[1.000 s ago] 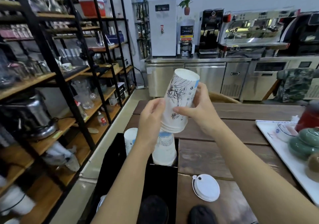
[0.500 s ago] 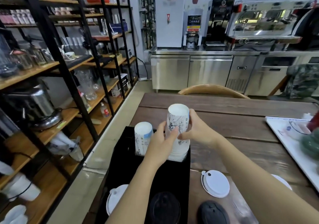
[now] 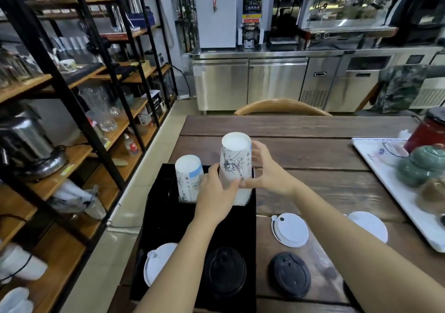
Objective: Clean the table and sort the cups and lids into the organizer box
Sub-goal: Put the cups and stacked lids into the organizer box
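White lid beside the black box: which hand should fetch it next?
Probably the right hand: the white lid lies on the table on its side, under that forearm, while the left hand is over the box.

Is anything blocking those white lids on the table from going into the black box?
Nothing visible does. The two white lids lie on bare table right of the box; only the right forearm crosses above.
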Demonstrator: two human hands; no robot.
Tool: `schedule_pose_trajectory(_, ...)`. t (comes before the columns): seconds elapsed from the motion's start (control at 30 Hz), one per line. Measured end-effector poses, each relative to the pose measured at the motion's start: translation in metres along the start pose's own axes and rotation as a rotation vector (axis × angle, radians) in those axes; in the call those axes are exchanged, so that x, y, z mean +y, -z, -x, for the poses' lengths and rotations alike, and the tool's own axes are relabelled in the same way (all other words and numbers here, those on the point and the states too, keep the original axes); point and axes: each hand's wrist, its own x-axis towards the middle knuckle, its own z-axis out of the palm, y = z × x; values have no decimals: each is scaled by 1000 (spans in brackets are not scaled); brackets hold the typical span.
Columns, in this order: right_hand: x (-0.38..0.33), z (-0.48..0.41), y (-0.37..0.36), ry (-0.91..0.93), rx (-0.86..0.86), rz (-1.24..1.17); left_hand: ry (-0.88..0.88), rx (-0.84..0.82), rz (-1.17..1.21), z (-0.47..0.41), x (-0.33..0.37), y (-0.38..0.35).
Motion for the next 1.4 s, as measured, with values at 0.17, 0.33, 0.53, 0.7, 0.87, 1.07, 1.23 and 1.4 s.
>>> schedule_pose_trajectory(0.17,32,47,7,-74,192,14,-290,371,-71,42,8,-31)
schedule_pose_trajectory(0.33,79,107,-8,-235,292,19,-407,-26,-69,97,0,-94)
schedule_pose_trajectory(0.53,131,165,-26,-504,210,165,146,-371,-134,123,-33,-138)
schedule_pose_trajectory(0.7,142,187,-38,-597,129,170,311,-385,-104,123,-62,-150)
schedule_pose_trajectory(0.87,138,188,-49,-580,139,52,339,-408,-74,126,-68,-153)
schedule_pose_trajectory(1.07,142,188,-55,-517,277,-28,325,-337,119,122,-69,-146)
schedule_pose_trajectory(1.23,133,192,-43,-491,522,25,366,-252,361,118,-54,-148)
schedule_pose_trajectory(1.4,136,213,-15,-457,698,-71,318,-232,500,117,-23,-164)
